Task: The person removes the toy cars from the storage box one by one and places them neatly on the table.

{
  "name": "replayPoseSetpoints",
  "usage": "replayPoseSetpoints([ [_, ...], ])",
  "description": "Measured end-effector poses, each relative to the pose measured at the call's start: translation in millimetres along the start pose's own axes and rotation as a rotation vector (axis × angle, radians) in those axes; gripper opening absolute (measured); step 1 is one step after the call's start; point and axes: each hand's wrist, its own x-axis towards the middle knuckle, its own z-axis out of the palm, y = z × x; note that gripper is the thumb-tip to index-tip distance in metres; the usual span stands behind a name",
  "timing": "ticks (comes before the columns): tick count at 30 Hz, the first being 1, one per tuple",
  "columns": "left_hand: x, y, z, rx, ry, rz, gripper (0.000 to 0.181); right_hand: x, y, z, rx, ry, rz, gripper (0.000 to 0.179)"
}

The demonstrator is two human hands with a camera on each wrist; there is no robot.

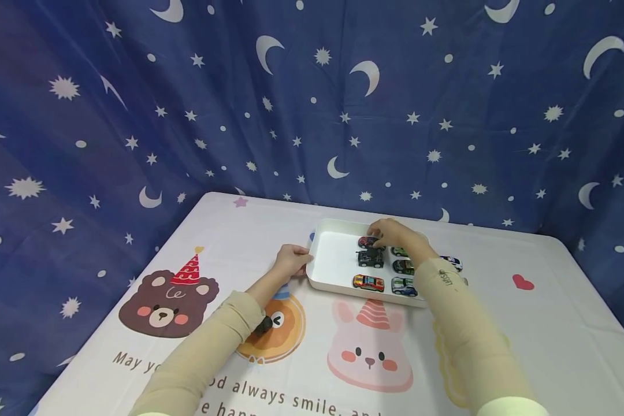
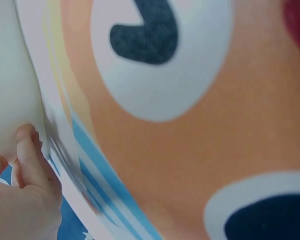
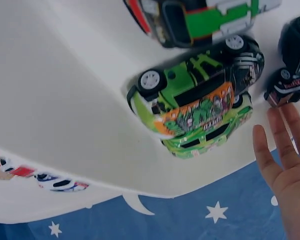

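My left hand (image 1: 292,261) pinches the left rim of a shallow white tray (image 1: 330,263), thumb and fingers on its wall. In the left wrist view, the fingers (image 2: 30,150) bend over the pale tray wall (image 2: 12,75). Over the back of the tray, my right hand (image 1: 391,232) pinches a small dark red toy car (image 1: 366,242). A black toy car (image 1: 370,258) sits just in front of it. Nearer the front wall are an orange-red toy car (image 1: 368,282) and a white-green toy car (image 1: 404,286). The right wrist view shows a green toy car (image 3: 195,95) close by.
A white-and-blue toy car (image 1: 452,263) is outside the tray to the right, partly behind the right sleeve. By the left forearm, a small black object (image 1: 264,325) rests on the printed tablecloth (image 1: 499,254). A blue star-patterned curtain (image 1: 312,144) hangs behind the table.
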Motion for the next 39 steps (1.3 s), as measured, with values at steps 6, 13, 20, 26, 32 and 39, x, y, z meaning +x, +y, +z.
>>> replayPoseSetpoints([
  [6, 1.3, -1.1, -0.1, -0.002, -0.001, -0.003, 0.023, 9.3, -1, 8, -0.166, 0.0, 0.033, 0.027],
  [13, 1.6, -1.1, 2.7, -0.005, -0.017, 0.011, 0.024, 10.9, 1, 11, -0.224, 0.002, 0.069, 0.021],
  [20, -0.5, 1.5, 1.9, -0.001, -0.022, 0.014, 0.024, 7.6, 2, 8, -0.21, 0.017, 0.047, 0.018],
  [26, -4.0, -0.3, -2.6, 0.002, -0.015, 0.014, 0.025, 2.6, -3, 4, -0.171, 0.033, 0.041, 0.028],
  [32, -3.7, -1.6, -2.4, 0.009, -0.018, 0.022, 0.026, -6.9, -4, 2, -0.085, 0.089, 0.041, 0.034],
  [39, -1.3, 0.4, -0.9, 0.019, -0.021, 0.015, 0.026, -18.3, -1, 1, -0.043, 0.131, -0.004, 0.035],
])
